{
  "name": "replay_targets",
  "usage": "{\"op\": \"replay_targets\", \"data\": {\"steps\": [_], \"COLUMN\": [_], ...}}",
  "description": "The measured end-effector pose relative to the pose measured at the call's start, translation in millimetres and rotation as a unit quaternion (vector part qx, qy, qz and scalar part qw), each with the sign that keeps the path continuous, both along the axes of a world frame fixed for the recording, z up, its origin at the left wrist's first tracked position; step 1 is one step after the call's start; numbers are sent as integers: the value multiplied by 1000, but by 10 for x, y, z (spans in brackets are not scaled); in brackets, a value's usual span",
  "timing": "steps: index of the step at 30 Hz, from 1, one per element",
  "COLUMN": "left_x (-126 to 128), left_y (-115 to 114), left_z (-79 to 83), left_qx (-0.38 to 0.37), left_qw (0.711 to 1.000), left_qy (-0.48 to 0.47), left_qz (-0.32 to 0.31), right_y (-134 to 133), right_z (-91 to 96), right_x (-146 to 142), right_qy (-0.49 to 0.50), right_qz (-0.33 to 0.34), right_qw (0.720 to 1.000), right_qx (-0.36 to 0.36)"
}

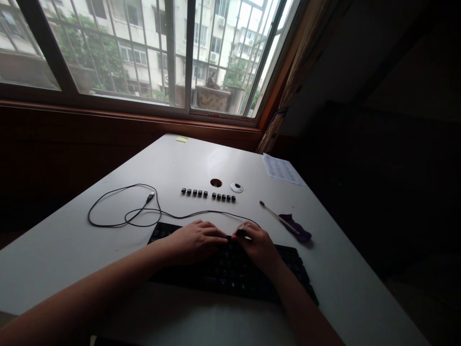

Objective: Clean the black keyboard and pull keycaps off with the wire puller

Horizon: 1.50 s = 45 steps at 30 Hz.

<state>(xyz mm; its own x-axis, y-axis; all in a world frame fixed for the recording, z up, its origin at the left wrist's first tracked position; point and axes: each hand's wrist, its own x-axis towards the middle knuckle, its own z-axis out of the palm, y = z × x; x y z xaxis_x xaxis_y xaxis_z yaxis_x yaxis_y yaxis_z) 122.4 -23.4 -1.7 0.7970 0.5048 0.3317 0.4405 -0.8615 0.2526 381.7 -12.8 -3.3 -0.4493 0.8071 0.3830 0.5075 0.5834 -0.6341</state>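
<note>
A black keyboard lies across the near part of the white desk. My left hand rests over its upper middle, fingers stretched out and together, tips touching the keys near the top edge. Beside those fingertips, my right hand is closed in a pinch at the same top edge. A small dark piece shows between its thumb and fingers, with something shiny near it; its kind is not clear. Both hands hide many keys. Beyond the keyboard stand several loose black keycaps in a row, split into two groups.
The keyboard's black cable loops at left, ending in a USB plug. At right, a thin brush lies partly on a purple cloth. Behind are a desk hole, its round cover and a printed sheet.
</note>
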Motion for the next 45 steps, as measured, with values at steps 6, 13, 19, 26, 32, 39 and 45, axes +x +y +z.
{"op": "replay_targets", "data": {"steps": [6, 13, 19, 26, 32, 39, 45], "left_x": [1, -4, 1, -3, -22, -15, -6], "left_y": [-5, -1, 2, 4, 10, -6, -1], "left_z": [2, -2, -3, 23, -9, 20, 22], "left_qx": [16, 8, -3, -18, -28, -28, -66], "left_qw": [1000, 1000, 1000, 998, 983, 973, 970], "left_qy": [0, 1, 7, -63, -173, -225, -232], "left_qz": [4, 6, 7, 7, 53, 34, 5], "right_y": [7, 6, 28, -20, -138, -179, -178], "right_z": [-30, 13, 29, 134, 158, 25, 34], "right_x": [26, 57, 44, -57, -323, -464, -469], "right_qy": [32, 110, 95, 212, 301, 401, 406], "right_qz": [-30, -76, -70, -34, -1, -24, -26], "right_qw": [999, 990, 992, 959, 928, 851, 841], "right_qx": [-7, -51, -50, -185, -221, -337, -357]}}
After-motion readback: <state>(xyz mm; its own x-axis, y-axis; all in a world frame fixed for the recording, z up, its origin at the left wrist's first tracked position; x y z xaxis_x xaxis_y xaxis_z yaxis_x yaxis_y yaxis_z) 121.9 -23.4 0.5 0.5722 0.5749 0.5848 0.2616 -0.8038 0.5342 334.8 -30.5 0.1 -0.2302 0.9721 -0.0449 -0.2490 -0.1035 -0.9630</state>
